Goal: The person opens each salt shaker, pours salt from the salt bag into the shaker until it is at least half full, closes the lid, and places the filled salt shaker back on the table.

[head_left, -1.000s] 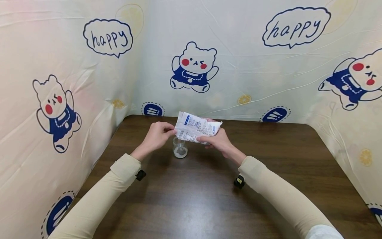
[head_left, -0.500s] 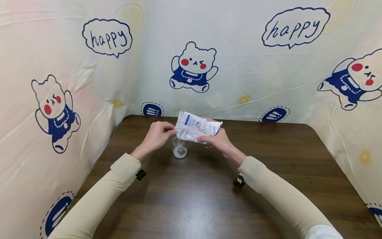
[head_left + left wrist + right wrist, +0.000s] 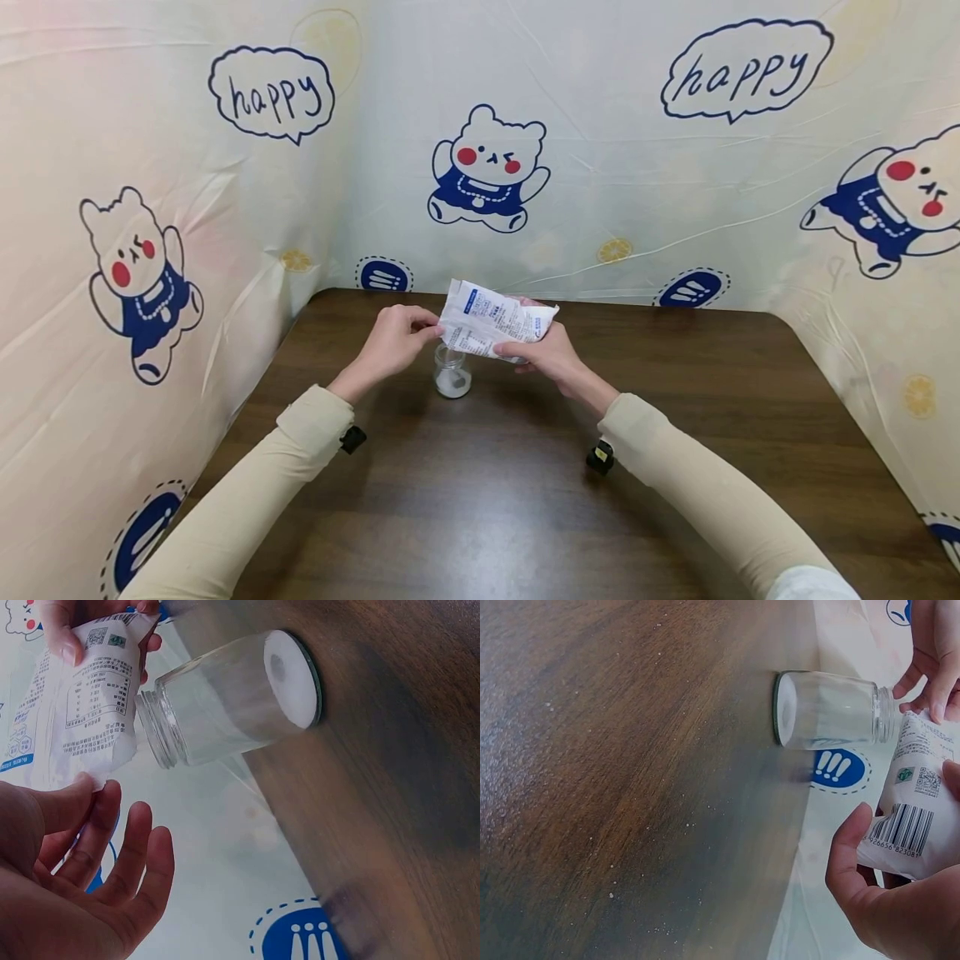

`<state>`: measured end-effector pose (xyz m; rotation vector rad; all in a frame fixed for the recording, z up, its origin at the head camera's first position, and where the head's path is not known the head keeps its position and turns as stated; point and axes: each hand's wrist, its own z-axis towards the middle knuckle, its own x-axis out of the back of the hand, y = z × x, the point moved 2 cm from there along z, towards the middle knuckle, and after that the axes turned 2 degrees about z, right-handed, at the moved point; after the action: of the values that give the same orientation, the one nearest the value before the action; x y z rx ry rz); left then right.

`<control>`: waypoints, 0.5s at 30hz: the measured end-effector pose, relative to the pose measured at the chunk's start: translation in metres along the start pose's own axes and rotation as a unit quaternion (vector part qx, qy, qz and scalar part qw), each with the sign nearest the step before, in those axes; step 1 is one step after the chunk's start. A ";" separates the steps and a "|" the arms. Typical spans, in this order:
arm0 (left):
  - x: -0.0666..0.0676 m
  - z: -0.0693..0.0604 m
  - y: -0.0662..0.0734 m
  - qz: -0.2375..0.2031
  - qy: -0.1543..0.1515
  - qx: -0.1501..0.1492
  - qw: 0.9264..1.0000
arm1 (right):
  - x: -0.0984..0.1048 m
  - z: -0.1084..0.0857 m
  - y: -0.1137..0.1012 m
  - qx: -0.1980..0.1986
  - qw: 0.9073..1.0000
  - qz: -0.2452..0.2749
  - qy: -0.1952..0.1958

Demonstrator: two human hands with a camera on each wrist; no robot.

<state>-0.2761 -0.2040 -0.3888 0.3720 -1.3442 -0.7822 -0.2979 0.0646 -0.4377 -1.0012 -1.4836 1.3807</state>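
Observation:
A white printed packet [image 3: 487, 321] is held tilted above a glass jar [image 3: 452, 373], its left end over the jar's mouth. My left hand [image 3: 396, 340] pinches the packet's corner between thumb and forefinger; in the left wrist view the other fingers of this hand [image 3: 90, 870] are spread loosely. My right hand [image 3: 551, 354] grips the packet's right end, thumb on the front. White grains [image 3: 291, 679] cover the bottom of the upright jar [image 3: 217, 701]. In the right wrist view the barcode side of the packet [image 3: 919, 817] shows by my right hand [image 3: 900, 900].
The jar stands on a dark wooden table [image 3: 480, 483]. Small white grains [image 3: 612, 895] lie scattered on the tabletop in the right wrist view. A printed cloth [image 3: 600, 167] with bears and lettering hangs behind the table and along its sides.
The white layer in the jar looks a little fuller than a second ago. Both hands and the packet have stayed nearly where they were.

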 end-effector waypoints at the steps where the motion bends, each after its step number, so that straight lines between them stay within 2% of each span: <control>1: 0.000 0.000 0.000 0.000 0.000 -0.001 1.000 | 0.000 0.000 0.000 0.000 1.000 0.000 0.000; 15: -0.001 0.003 0.003 -0.002 0.004 -0.013 1.000 | 0.004 0.000 -0.001 -0.006 1.000 0.003 0.008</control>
<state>-0.2785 -0.2006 -0.3873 0.3565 -1.3255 -0.8009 -0.2996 0.0682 -0.4364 -1.0231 -1.4805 1.3676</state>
